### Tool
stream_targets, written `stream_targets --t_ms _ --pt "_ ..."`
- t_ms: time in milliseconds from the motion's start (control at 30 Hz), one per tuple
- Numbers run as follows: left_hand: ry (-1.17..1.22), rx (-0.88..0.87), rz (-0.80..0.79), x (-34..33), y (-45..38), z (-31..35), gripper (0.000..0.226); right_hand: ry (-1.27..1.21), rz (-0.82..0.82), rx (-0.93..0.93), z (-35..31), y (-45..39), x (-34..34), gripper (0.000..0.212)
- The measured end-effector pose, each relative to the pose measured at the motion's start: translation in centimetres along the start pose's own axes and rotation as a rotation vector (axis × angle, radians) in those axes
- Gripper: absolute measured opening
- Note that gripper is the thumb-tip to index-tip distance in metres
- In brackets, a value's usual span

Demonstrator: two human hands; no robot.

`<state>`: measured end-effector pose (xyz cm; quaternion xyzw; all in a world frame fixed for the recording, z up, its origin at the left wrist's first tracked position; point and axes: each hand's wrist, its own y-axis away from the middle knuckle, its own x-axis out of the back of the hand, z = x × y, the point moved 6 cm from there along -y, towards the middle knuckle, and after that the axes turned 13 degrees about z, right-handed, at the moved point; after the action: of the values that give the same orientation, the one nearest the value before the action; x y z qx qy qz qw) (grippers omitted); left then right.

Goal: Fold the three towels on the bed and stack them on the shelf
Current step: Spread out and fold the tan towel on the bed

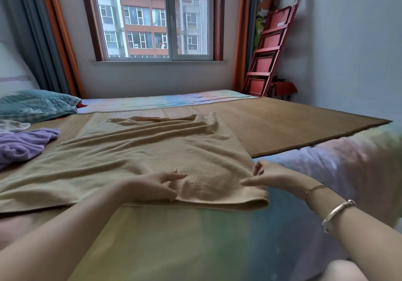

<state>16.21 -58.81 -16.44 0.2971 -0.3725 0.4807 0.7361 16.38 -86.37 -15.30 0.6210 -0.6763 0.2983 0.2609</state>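
A large beige towel lies spread and wrinkled across the bed, its near right corner hanging just past the bamboo mat. My left hand rests on the towel near its front edge, fingers loosely extended to the right. My right hand is at the towel's near right corner with thumb and fingers spread apart, the thumb touching the cloth. A crumpled purple towel lies at the left, and a small white towel sits just behind it.
A brown bamboo mat covers the bed over a pastel sheet. A teal pillow lies at the far left. A red folding rack leans against the far right wall by the window.
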Motion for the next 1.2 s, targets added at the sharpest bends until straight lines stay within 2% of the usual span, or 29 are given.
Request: stream_targets --t_ms 100,200,500,733,833,933,967,1067,1100,1200 --pt "0.129 -0.014 0.109 1.6 -1.8 0.5 0.058 -0.133 0.163 -0.05 0.1 -3.5 0.7 0.035" --pt "0.104 0.013 0.259 2.8 -4.6 -0.3 0.04 -0.086 0.335 -0.057 0.5 -7.6 1.2 0.025" --pt "0.057 0.119 0.475 5.8 -15.7 -3.0 0.025 -0.066 0.32 -0.115 0.3 -23.0 -0.8 0.029" --pt "-0.039 0.057 0.579 7.9 -25.4 -4.5 0.041 0.175 0.301 -0.097 0.5 -33.8 -3.7 0.047" --pt "-0.062 0.089 0.598 8.2 -29.8 -5.9 0.05 0.215 0.309 -0.119 1.1 -38.2 -4.8 0.059" --pt "-0.251 0.172 0.557 7.8 -33.4 -7.1 0.058 0.16 0.297 -0.109 1.2 -41.7 -5.6 0.064" --pt "-0.311 0.215 0.515 7.4 -34.2 -7.6 0.06 0.131 0.301 -0.098 1.1 -42.5 -5.6 0.061" --pt "-0.421 0.297 0.463 5.9 -35.6 -8.6 0.066 0.1 0.406 -0.072 2.1 -43.8 -4.3 0.02" --pt "-0.438 0.304 0.472 5.6 -35.8 -8.8 0.068 0.133 0.446 -0.078 2.7 -43.9 -3.8 0.015" --pt "-0.493 0.321 0.443 5.6 -36.1 -8.7 0.07 0.229 0.43 -0.109 3.9 -44.4 -3.9 0.028"
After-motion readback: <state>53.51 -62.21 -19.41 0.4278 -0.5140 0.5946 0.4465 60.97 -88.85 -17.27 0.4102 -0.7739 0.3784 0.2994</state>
